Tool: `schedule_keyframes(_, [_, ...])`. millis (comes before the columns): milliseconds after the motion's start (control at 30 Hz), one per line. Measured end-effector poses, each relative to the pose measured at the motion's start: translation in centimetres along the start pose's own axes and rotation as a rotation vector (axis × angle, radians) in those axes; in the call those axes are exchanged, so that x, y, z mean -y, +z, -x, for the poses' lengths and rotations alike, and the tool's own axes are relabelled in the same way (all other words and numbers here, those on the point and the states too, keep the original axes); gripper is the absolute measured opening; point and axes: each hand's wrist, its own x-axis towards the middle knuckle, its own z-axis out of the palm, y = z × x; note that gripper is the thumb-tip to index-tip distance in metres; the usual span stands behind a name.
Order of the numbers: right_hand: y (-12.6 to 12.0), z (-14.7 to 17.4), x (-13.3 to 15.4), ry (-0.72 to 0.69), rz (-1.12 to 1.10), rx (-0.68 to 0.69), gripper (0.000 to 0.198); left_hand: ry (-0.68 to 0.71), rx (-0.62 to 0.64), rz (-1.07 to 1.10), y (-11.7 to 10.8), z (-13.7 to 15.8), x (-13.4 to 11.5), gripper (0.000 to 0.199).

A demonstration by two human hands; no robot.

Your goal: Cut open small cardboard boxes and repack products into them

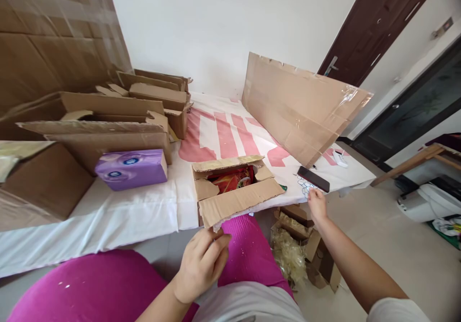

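Observation:
In front of me a small cardboard box [242, 199] sits at the table's edge, its top flaps raised and spread. Inside it lies a red printed packet [234, 179], partly covered by the flaps. My left hand [205, 259] is closed with curled fingers just below the near flap, by a ragged bit of clear tape [217, 226]. Whatever its fingers hold is hidden. My right hand [317, 204] is pinched closed beside small white labels with blue outlines [304, 184]; I cannot make out what is in it. A dark phone [313, 179] lies just beyond.
A purple tissue pack [131, 168] and several open cardboard boxes [108, 137] stand at left. A large cardboard sheet [291, 103] leans at the back right, near a small white device [339, 158]. Scrap boxes and crumpled tape [288, 254] lie on the floor.

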Motion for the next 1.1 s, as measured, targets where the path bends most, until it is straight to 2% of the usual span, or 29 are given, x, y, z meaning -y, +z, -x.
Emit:
schedule_keyframes(67, [-1.0, -0.7, -2.3, 0.071, 0.005, -0.080, 0.052, 0.002, 0.013, 0.014, 0.2, 0.1, 0.0, 0.019])
schedule_keyframes(167, [-1.1, -0.3, -5.2, 0.142, 0.027, -0.100, 0.050, 0.012, 0.040, 0.034, 0.6, 0.2, -0.1, 0.019])
schedule_keyframes(300, [-0.9, 0.1, -7.1, 0.164, 0.068, -0.148, 0.046, 0.005, 0.034, 0.039, 0.6, 0.4, 0.0, 0.021])
schedule_keyframes(367, [-1.3, -0.3, -7.1, 0.129, 0.094, -0.229, 0.042, -0.014, -0.047, 0.020, 0.3, 0.5, 0.3, 0.023])
schedule_keyframes(467, [-1.8, -1.1, -6.2, 0.024, 0.113, -0.354, 0.042, -0.098, -0.238, 0.019, -0.2, 0.5, 0.9, 0.029])
schedule_keyframes(567, [-0.9, -1.3, -3.9, -0.113, 0.080, -0.339, 0.042, -0.247, -0.410, 0.035, -0.3, 0.6, 1.9, 0.028])
schedule_keyframes(633, [0.4, -0.8, -1.4, -0.201, 0.041, -0.253, 0.039, -0.321, -0.464, 0.040, -0.2, 0.7, 2.6, 0.026])
schedule_keyframes(700, [1.7, 0.1, 1.9, -0.324, 0.012, -0.130, 0.033, -0.357, -0.459, 0.053, -0.1, 0.8, 3.1, 0.027])
schedule_keyframes(833, [3.6, 2.4, 9.6, -0.790, 0.077, 0.140, 0.022, -0.313, -0.351, 0.062, 0.0, 1.0, 3.4, 0.037])
schedule_keyframes(933, [4.8, 3.9, 14.1, -1.066, 0.243, 0.424, 0.032, -0.249, -0.283, 0.076, -0.1, 1.2, 3.4, 0.045])
schedule_keyframes(1033, [6.3, 5.3, 16.1, -1.158, 0.380, 0.694, 0.032, -0.247, -0.277, 0.118, -0.2, 1.3, 3.4, 0.052])
schedule_keyframes(1100, [7.2, 6.1, 16.5, -1.167, 0.422, 0.781, 0.022, -0.235, -0.268, 0.094, -0.3, 1.2, 3.4, 0.054])
